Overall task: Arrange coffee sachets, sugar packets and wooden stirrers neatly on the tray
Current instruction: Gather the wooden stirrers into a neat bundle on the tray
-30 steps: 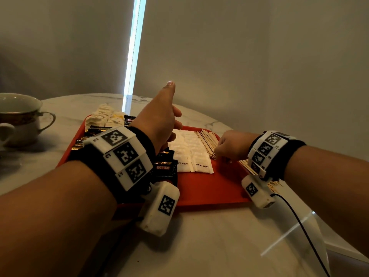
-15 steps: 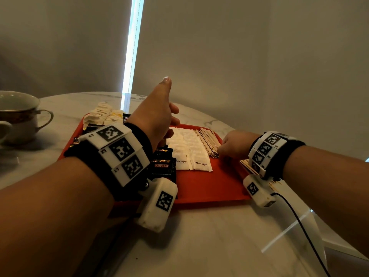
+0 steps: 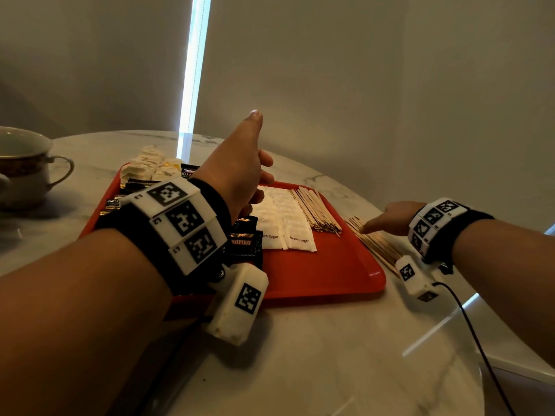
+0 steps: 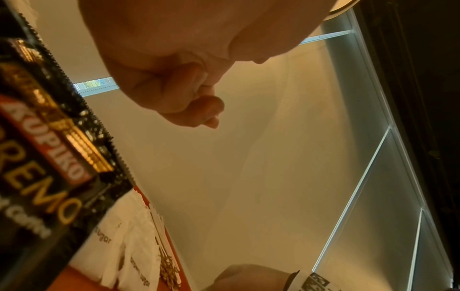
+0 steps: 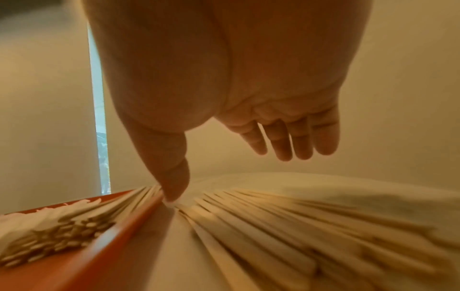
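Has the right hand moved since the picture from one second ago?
Yes. The right hand has gone rightward, off the red tray, and its thumb now touches the loose stirrers on the table beside the tray's right rim.

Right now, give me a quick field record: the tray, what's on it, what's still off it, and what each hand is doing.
tray: red tray on the marble table
on tray: coffee sachets left, brown sugar packets middle, wooden stirrers right
off tray: loose stirrers on the table beside the tray's right edge
left hand: raised over the tray, thumb up, fingers curled, holding nothing
right hand: thumb tip touching the loose stirrers, fingers straight
elsewhere: cup at far left
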`<state>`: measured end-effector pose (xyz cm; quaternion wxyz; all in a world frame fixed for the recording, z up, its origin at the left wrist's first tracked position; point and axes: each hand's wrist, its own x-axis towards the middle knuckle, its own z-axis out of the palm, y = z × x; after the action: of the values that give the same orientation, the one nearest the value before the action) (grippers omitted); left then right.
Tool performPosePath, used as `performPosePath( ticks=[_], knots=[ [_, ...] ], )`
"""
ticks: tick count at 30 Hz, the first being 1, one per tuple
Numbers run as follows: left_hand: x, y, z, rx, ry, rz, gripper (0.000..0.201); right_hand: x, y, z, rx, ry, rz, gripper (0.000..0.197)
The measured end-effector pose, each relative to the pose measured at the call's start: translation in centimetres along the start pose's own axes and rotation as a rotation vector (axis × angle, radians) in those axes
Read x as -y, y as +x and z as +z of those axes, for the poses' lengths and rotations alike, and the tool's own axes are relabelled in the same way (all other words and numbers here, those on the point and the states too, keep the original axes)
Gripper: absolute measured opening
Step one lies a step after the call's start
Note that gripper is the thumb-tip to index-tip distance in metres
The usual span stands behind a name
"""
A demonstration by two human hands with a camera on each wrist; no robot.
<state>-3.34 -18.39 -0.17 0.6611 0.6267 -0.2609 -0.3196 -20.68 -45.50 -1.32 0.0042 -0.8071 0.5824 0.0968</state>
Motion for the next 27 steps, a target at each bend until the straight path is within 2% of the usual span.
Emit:
performPosePath(
  ticks=[2,4,7,9,11,18,27],
  knots=[
    [0.1,0.1,-0.1,-0.001,-0.003,0.002,0.071,-0.2,0.2,0.8,0.05,0.044,0.027,0.094],
    [0.2,0.2,-0.1,-0.006,-0.005,0.004,0.072,-0.3,0.6,1.4,0.091,0.076,0.044,0.091],
    [0.2,0.3,-0.1,-0.011,-0.005,0.004,0.072,-0.4,0.9,1.6,0.102,0.091,0.062,0.078],
    [0.3,0.4,-0.1,-0.017,0.003,0.004,0.072,-0.5,1.3,1.5,0.095,0.112,0.056,0.058],
    [0.4,0.5,-0.2,-0.02,0.005,0.004,0.073,-0.5,1.3,1.4,0.062,0.09,0.041,0.047],
    [0.5,0.5,-0.1,-0.027,0.01,0.006,0.072,0.2,0.3,1.4,-0.021,-0.044,-0.014,0.038],
    [0.2,0.2,0.0,-0.017,-0.003,-0.001,0.072,0.6,-0.5,2.1,-0.012,-0.084,-0.032,0.023]
  ],
)
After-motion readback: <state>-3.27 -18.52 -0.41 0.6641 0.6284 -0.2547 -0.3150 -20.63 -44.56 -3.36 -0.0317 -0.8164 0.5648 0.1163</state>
